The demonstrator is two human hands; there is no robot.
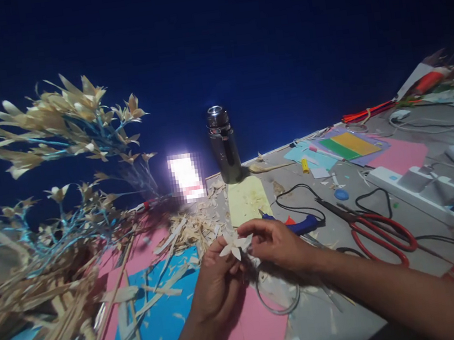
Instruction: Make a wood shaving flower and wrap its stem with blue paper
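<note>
Over the near middle of the table, my left hand (220, 277) pinches a small pale flower (236, 245) with pointed petals, which looks made of dried husk. My right hand (276, 241) closes its fingertips on the flower's right petal. Just past my right hand lies a blue glue gun (305, 224) with a red trigger, on a black cord. A clear ring (282, 309), perhaps a tape roll, rests below the hands. Red-handled scissors (380, 233) lie to the right. A pale yellow sheet (247, 198) spreads beyond the fingers. Part of the flower's base is hidden by my fingers.
A dark flask (224, 148) stands upright at the back. Tall husk flowers on blue stems (78, 122) rise at left, above loose husk strips (58, 320) and a blue sheet (158, 313). A white power strip (418, 195) and coloured papers (341, 146) lie right.
</note>
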